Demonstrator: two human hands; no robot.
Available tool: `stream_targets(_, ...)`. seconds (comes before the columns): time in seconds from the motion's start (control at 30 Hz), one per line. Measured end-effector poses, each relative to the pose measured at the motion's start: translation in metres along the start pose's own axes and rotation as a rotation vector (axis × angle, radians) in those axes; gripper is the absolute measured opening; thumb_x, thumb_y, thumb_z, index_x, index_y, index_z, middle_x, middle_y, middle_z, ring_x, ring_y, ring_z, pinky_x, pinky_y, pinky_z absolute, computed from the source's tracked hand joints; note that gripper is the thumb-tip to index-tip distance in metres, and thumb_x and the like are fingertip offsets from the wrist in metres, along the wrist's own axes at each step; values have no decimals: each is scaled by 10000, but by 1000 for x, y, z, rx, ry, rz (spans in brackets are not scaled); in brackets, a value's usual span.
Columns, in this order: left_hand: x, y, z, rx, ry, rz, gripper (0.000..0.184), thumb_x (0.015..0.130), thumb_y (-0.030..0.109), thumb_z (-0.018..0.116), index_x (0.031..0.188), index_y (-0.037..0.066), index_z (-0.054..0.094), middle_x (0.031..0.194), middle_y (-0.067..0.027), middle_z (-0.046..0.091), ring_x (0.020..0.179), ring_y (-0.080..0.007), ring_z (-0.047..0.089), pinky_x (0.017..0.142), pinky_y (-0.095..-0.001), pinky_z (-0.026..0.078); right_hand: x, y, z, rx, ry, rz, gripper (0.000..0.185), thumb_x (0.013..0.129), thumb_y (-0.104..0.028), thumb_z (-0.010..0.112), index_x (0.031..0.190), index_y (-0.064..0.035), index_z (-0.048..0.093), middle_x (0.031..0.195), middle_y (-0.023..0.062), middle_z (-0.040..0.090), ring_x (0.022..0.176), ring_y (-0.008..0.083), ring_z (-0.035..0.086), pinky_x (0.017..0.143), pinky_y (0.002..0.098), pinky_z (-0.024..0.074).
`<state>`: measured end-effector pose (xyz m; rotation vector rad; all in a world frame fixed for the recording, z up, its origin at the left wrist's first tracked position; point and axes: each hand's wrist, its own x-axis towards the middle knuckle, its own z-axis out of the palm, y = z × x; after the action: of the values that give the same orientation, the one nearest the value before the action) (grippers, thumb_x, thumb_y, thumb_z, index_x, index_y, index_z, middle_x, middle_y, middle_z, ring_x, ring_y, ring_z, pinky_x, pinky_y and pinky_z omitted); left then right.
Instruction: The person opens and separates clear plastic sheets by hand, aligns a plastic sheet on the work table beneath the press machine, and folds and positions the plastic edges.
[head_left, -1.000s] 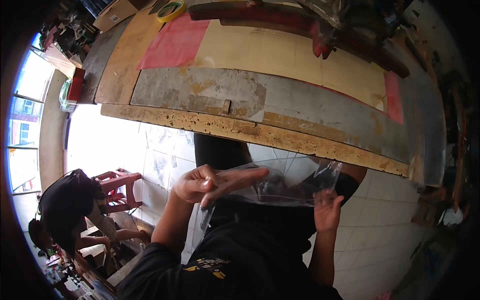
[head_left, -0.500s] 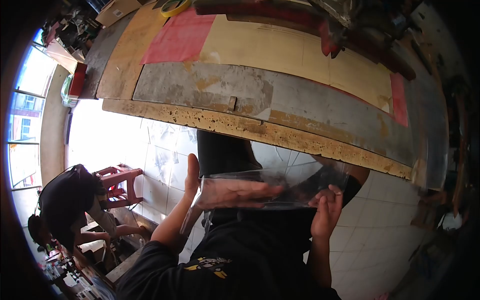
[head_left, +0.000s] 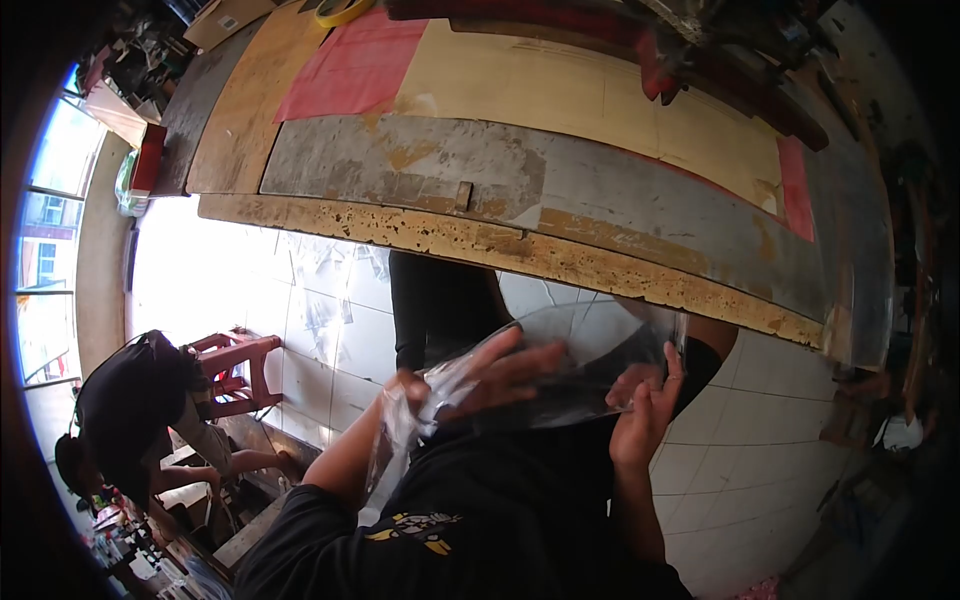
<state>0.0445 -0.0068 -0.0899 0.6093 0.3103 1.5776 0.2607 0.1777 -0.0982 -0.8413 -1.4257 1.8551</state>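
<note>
A clear plastic sheet or bag (head_left: 590, 335) stretches between my two hands, in front of my black shirt and below the table edge. My left hand (head_left: 475, 380) has its fingers extended under or inside the film, slightly blurred, and its thumb against a bunched part of it. Loose film hangs from there over my left forearm. At the other end, my right hand (head_left: 643, 405) holds the film's edge between thumb and fingers, with a finger pointing up. Whether the film is one layer or two I cannot tell.
A worktable with a worn wooden edge (head_left: 400, 222) carries yellow and red sheets (head_left: 560, 85), a dark red metal bar (head_left: 560, 32) and a yellow tape roll (head_left: 342, 11). Another person (head_left: 135, 410) bends beside a red stool (head_left: 245, 372) at left. Plastic scraps lie on the floor.
My left hand's fingers have spread and tilted upward, and its raised thumb has come down onto the film, which is now more crumpled there. My right hand has moved slightly left.
</note>
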Motion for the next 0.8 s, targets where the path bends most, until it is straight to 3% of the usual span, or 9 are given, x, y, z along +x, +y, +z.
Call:
stream_targets(0.03,4,4,2,171,75,2,1103,813,827,611,1687,357,130,1728,-274,-45,1609,-431,-45,1255,-605,61,1,2,1,-61,-3,-22,687,1034,-258,606,1572,-17,251,990,92,609,742,117,586,635,241,516)
stream_targets(0.07,1,3,2,242,167,-20,1339,665,771,738,1695,327,7,1735,-257,-50,1604,-458,-15,1228,-650,32,-1,1,5,-65,0,-22,687,1034,-258,606,1572,-17,251,990,92,609,742,117,586,635,241,516)
stream_targets(0.17,1,8,10,168,165,-7,1195,783,826,660,1687,368,27,1722,-290,20,1611,-425,1,1241,-646,79,-6,-6,10,-183,69,-23,733,993,-261,628,1584,-21,267,983,74,601,682,120,574,579,222,464)
stream_targets(0.27,-5,7,7,-130,57,-19,1238,762,791,729,1694,312,70,1695,-342,71,1602,-450,52,1226,-675,128,-3,-12,3,-53,55,-22,751,970,-256,635,1580,-16,269,1023,97,598,726,137,601,631,240,486)
stream_targets(0.33,-7,-10,-3,-265,-71,69,870,849,540,592,1592,147,368,1700,-318,121,1603,-446,76,1252,-627,40,-2,-9,2,-66,38,-31,758,961,-262,637,1578,-17,272,1036,105,596,740,142,599,665,255,490)
stream_targets(0.43,-8,-12,2,-298,38,-105,804,874,468,587,1593,133,451,1724,-275,88,1621,-380,41,1274,-546,-23,-2,-6,0,-73,9,-50,724,978,-236,632,1572,-18,279,1061,117,601,756,146,601,708,283,509)
stream_targets(0.57,18,-2,22,134,81,-26,1113,809,762,625,1691,247,184,1715,-310,31,1621,-379,-50,1268,-527,-26,6,-15,1,15,95,-64,717,1001,-236,627,1583,-31,262,1091,111,610,786,153,597,761,291,488)
stream_targets(0.67,13,-8,28,194,168,-14,1216,760,909,566,1693,243,160,1713,-313,28,1618,-388,-44,1268,-534,-31,5,-12,4,55,148,-54,687,1015,-173,622,1580,-32,256,1114,111,616,819,158,611,765,295,493)
stream_targets(0.8,13,-11,17,-157,-102,-36,1066,880,810,543,1688,223,170,1706,-302,105,1598,-410,118,1257,-567,145,1,-1,1,43,-5,-57,566,1020,-98,616,1512,-8,351,1129,130,619,929,196,645,856,340,560)
